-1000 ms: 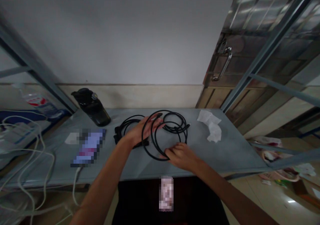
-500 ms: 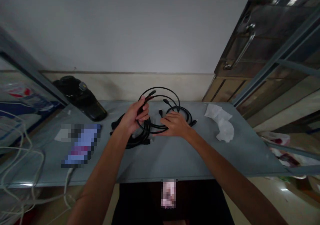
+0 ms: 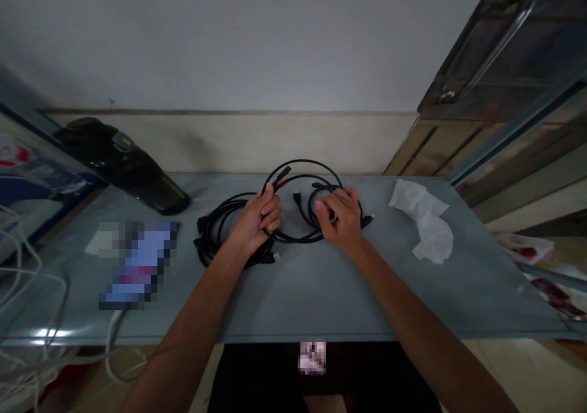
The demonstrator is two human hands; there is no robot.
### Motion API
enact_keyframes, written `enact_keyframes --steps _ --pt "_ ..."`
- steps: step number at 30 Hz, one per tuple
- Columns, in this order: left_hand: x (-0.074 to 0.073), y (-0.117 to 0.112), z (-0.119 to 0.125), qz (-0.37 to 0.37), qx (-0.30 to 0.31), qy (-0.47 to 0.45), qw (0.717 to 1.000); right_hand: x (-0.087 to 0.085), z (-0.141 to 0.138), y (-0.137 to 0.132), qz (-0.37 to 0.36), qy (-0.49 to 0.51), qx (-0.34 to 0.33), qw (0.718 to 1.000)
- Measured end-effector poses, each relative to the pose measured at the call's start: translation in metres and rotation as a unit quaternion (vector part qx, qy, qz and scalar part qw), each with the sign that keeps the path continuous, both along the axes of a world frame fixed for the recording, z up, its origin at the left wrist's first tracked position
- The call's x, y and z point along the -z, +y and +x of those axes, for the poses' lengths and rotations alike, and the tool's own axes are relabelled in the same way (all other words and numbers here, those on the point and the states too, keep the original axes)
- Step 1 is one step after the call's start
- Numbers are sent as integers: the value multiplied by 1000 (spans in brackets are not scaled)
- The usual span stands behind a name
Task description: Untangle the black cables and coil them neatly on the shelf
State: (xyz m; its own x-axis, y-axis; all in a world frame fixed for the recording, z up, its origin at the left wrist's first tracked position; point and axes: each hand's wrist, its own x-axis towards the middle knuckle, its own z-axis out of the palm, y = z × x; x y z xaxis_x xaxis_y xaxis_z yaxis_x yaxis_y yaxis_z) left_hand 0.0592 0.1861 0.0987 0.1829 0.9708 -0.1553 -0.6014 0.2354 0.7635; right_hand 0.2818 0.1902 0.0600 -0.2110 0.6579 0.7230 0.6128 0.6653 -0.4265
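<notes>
A looped black cable (image 3: 302,161) with a plug end is gripped in my left hand (image 3: 259,220), its fingers wrapped round it. My right hand (image 3: 342,217) has its fingers curled at the right side of the same loops, closed on the cable. Beneath my left hand and to its left lies a pile of coiled black cables (image 3: 206,232) with several plugs. Another small black coil (image 3: 314,208) with plug ends rests on the table under my right hand, partly hidden by it.
On the grey table (image 3: 321,297), a black bottle (image 3: 132,168) leans at the back left, near a blurred-out phone (image 3: 142,260). Crumpled white tissue (image 3: 433,235) lies on the right. White cords (image 3: 112,339) hang at the front left. Metal frame posts flank both sides.
My right hand has shifted right and up along the cable loop, its fingers now more curled. My left hand keeps its hold. The camera view has tilted slightly.
</notes>
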Motion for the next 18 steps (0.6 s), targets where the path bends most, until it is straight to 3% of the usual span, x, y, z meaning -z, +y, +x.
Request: enact_keyframes --steps 4,8,10,15,18 --pt "-2 -3 1 2 -3 -18 1000 0 -4 -2 23 40 16 999" --pt "-6 -5 -4 10 -36 -64 997 5 -6 7 56 131 76 987" --pt "-8 -6 -7 15 -53 -85 995 8 -6 13 5 197 74 978" --pt "-9 -7 -7 22 -58 -94 994 15 -6 21 -205 297 -15 932" --pt "-7 -7 -5 19 -52 -88 995 16 -8 18 -235 310 -23 921"
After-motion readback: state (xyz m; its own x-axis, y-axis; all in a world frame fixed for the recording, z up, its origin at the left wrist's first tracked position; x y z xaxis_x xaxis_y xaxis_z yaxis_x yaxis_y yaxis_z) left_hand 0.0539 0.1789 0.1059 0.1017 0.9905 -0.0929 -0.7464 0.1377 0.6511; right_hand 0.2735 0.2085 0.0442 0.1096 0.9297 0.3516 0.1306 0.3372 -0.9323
